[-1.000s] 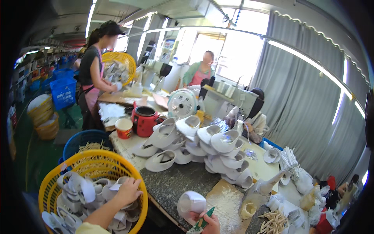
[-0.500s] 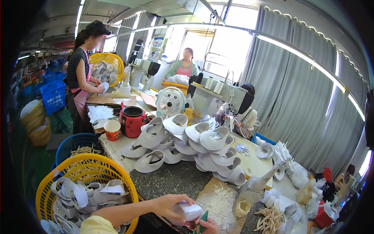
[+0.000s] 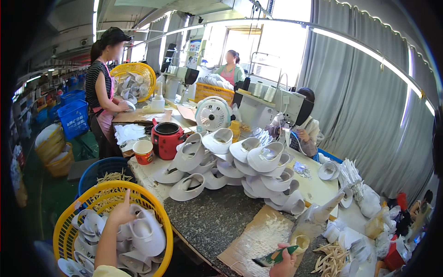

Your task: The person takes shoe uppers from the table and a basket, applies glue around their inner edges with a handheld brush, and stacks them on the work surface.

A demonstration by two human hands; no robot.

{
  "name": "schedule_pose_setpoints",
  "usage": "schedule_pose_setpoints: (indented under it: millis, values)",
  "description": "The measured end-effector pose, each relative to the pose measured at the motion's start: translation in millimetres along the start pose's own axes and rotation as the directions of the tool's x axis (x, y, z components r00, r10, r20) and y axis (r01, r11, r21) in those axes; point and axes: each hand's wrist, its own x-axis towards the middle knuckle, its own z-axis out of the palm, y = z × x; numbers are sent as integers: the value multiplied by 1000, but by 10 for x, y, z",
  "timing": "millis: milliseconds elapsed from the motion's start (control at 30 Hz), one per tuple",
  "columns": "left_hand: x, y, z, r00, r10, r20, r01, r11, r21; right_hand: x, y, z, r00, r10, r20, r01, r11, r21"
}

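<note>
My left hand (image 3: 121, 214) is over the yellow basket (image 3: 167, 231), its index finger stretched out and its thumb apart, with nothing plainly gripped. Right beside its fingers lies a white shoe upper (image 3: 148, 234) on top of other white pieces. In my right hand (image 3: 285, 266) is a brush with a green handle (image 3: 282, 252), its dark end pointing left, low over a cardboard sheet (image 3: 251, 237) smeared with white. Just behind that hand, a cream-coloured bottle (image 3: 302, 242) lies with its mouth toward me.
White shoe uppers (image 3: 265, 159) are piled across the table. Behind them stand a red pot (image 3: 167, 147), a paper cup (image 3: 143, 151) and a white fan (image 3: 213, 114). Cream strips (image 3: 330, 259) lie at right. A blue basket (image 3: 87, 173) stands behind the yellow one. Co-workers (image 3: 104, 87) surround the table.
My left hand has moved from the table's front edge left to the yellow basket, and the white shoe upper is now in the basket. My right hand has moved right, still holding the brush.
</note>
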Motion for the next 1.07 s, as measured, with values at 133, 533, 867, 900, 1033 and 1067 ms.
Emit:
schedule_pose_setpoints:
  millis: [133, 533, 867, 900, 1033, 1067]
  values:
    - [10, -356, 234, 999, -38, -2, 38, 973, 229, -21, 56, 155, 905, -370, 211, 424, 829, -365]
    - [-45, -325, 256, 962, 270, 33, -247, 920, -305, -73, -12, -205, 919, -389, 60, 364, 784, -502]
    - [64, -522, 188, 956, 90, -280, -219, 854, -472, -133, 57, -256, 915, -403, -29, 371, 867, -332]
    - [119, -594, 118, 954, 20, -299, -189, 814, -549, -139, 61, -258, 920, -392, -12, 366, 870, -331]
    - [165, -850, 311, 983, 39, -178, -47, 998, -42, -149, 109, -301, 946, -325, 6, 311, 902, -300]
    - [189, -906, 431, 998, 16, -53, -18, 1000, -23, -152, 136, -306, 934, -358, 0, 342, 891, -298]
